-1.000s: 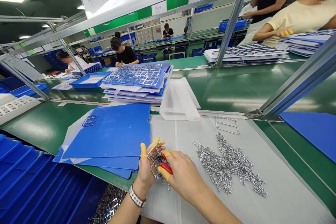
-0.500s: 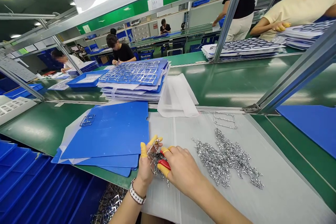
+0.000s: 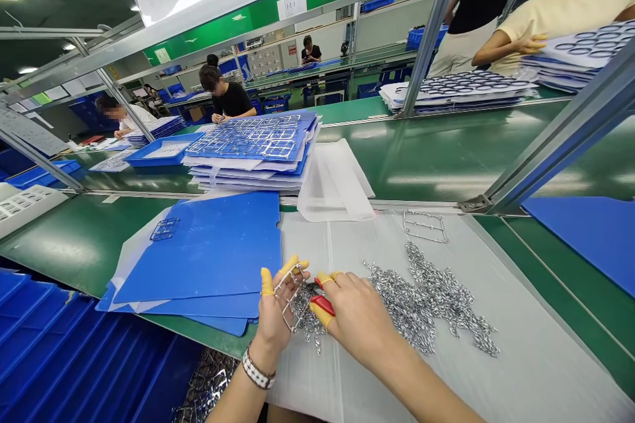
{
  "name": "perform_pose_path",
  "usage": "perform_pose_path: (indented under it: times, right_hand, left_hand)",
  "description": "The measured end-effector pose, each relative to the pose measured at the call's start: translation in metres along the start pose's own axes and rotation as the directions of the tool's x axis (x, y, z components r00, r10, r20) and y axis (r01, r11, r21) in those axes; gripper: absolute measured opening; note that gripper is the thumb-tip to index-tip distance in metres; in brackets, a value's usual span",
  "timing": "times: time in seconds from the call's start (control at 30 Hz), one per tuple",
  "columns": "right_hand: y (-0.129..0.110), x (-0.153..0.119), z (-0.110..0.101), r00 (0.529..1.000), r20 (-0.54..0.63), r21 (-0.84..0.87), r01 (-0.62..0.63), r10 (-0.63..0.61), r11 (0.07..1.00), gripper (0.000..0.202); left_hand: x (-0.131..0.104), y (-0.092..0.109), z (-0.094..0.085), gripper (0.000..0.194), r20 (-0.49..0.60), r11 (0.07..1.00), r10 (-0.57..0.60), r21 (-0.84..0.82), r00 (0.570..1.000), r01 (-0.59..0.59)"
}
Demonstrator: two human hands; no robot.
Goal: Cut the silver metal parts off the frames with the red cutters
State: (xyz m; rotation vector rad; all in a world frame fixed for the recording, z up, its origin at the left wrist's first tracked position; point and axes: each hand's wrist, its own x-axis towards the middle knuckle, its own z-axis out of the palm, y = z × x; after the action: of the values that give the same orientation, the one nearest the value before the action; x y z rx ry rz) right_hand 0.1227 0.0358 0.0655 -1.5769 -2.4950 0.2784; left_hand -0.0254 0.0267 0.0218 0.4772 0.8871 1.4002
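Holding a thin silver frame [image 3: 285,310] in the left hand [image 3: 274,317], left of the big pile of shiny bits [image 3: 421,304]. Gripping a red-handled tool [image 3: 323,305] in the right hand [image 3: 360,310], closer to that pile; maybe cutters, too hidden to tell. See another frame [image 3: 425,226] just behind the pile.

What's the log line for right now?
left hand: holding metal frame | right hand: gripping red-handled tool | small metal pieces: heaped on gray sheet
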Motion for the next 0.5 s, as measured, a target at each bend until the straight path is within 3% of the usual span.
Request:
perform_pose_path:
  times: [0.27, 0.5]
  right_hand:
    - [0.0059, 0.0054, 0.0029, 0.999, 0.026, 0.015, -0.048, 0.048, 0.999, 0.026]
    - [0.004, 0.0064, 0.0013, 0.999, 0.039, -0.016, -0.033, 0.033, 0.999, 0.021]
  left_hand:
    - [-0.0023, -0.0046, 0.0046, 0.065, 0.033, 1.0, -0.025, -0.01, 0.999, 0.025]
    - [-0.0021, -0.0075, 0.0039, 0.063, 0.049, 0.998, 0.027, 0.054, 0.998, -0.029]
